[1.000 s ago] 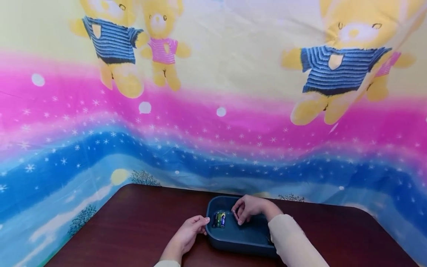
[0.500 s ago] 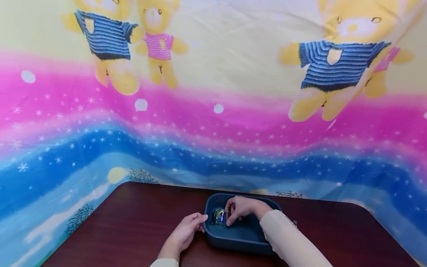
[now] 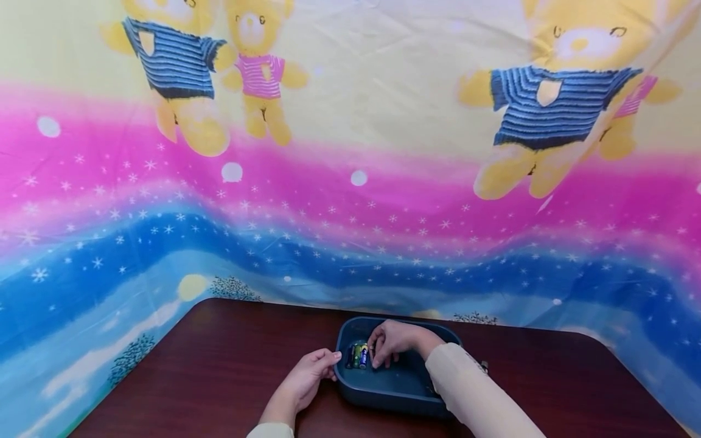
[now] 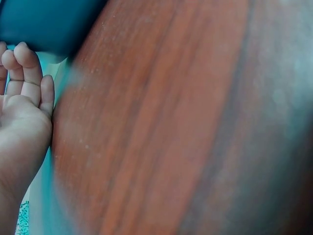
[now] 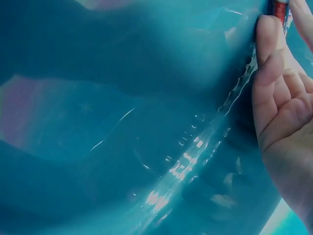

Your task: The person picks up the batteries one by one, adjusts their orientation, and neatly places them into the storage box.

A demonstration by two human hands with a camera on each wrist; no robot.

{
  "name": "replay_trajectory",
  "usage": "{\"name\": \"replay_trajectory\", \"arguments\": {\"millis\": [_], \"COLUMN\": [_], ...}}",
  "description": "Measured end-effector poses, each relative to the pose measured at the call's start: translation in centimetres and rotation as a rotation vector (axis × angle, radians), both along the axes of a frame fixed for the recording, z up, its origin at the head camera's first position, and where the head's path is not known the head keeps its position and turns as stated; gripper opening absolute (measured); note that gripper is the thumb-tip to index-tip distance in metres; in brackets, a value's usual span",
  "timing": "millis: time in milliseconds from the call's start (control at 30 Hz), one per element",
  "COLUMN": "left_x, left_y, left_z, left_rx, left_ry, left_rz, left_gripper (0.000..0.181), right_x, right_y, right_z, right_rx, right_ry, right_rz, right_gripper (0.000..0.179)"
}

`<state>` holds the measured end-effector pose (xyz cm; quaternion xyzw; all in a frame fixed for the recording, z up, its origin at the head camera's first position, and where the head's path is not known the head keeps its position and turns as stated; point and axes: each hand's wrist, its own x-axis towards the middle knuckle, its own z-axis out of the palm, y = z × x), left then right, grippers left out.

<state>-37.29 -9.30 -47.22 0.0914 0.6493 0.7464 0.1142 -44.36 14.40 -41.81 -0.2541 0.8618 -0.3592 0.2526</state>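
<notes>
A dark blue plastic tray stands on the table. At its left end, several batteries lie side by side in a row, with dark, green and blue-and-silver wrappers. My right hand reaches in from the right and pinches a slim battery with a red wrapper, close beside the row's right end. That battery is mostly covered by the fingers in the head view. My left hand grips the tray's left rim, thumb on top and fingers at the outer wall, as the left wrist view also shows of the fingers.
The dark red-brown wooden table has rounded far corners. Behind it hangs a cloth printed with bears and snowflakes. Light sleeves cover the forearms, the right one crossing the tray's right side. A ridged, shiny strip shows inside the tray.
My right hand has moved left inside the tray with its battery, up to the row, and has barely shifted in the last half second. The left hand keeps its grip on the rim.
</notes>
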Motion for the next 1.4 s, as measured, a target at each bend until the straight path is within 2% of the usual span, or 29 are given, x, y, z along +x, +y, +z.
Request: {"name": "replay_trajectory", "arguments": {"millis": [200, 400, 533, 767, 967, 1167, 1400], "left_x": [0.1, 0.1, 0.2, 0.4, 0.5, 0.7, 0.5], "left_y": [0.1, 0.1, 0.2, 0.3, 0.2, -0.1, -0.3], "left_z": [0.0, 0.0, 0.0, 0.1, 0.3, 0.5, 0.6], "left_rx": [-0.001, -0.005, 0.001, 0.005, 0.007, -0.002, -0.010], "left_ry": [-0.005, -0.001, -0.002, -0.010, -0.015, -0.020, -0.013], "left_rz": [-0.013, -0.020, -0.020, -0.014, -0.012, -0.013, -0.015], "left_gripper": [0.022, 0.022, 0.022, 0.022, 0.022, 0.023, 0.024], "right_x": [0.2, 0.2, 0.2, 0.2, 0.8, 1.4, 1.9], "right_y": [0.2, 0.5, 0.3, -0.3, -0.2, 1.0, 3.6], "right_z": [0.0, 0.0, 0.4, 2.0, 2.7, 4.8, 7.5], "right_rx": [-0.056, -0.068, -0.028, 0.104, 0.123, 0.074, 0.067], "right_ry": [-0.055, -0.088, -0.096, -0.111, -0.111, -0.074, 0.038], "right_rz": [-0.038, -0.055, -0.042, -0.051, -0.068, -0.073, -0.115], "right_gripper": [0.035, 0.035, 0.036, 0.038, 0.034, 0.033, 0.030]}}
